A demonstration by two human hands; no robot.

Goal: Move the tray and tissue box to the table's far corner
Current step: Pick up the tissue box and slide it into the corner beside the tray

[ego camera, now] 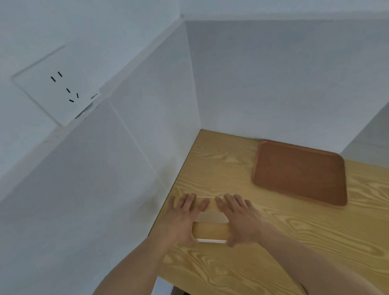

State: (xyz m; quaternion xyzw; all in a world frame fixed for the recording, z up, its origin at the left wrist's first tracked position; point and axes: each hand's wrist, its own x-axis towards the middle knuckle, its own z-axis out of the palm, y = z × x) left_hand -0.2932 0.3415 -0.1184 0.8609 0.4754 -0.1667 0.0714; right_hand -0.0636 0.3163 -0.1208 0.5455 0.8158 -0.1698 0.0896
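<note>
Fingers [188, 203] of both hands clasping unlabelled tissue box [212, 229], tray [299, 174] near wall

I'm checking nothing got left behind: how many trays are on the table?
1. The brown tray lies flat on the wooden table, at its far edge against the wall, right of the two hands. The table runs out of frame, so others could be unseen.
</note>
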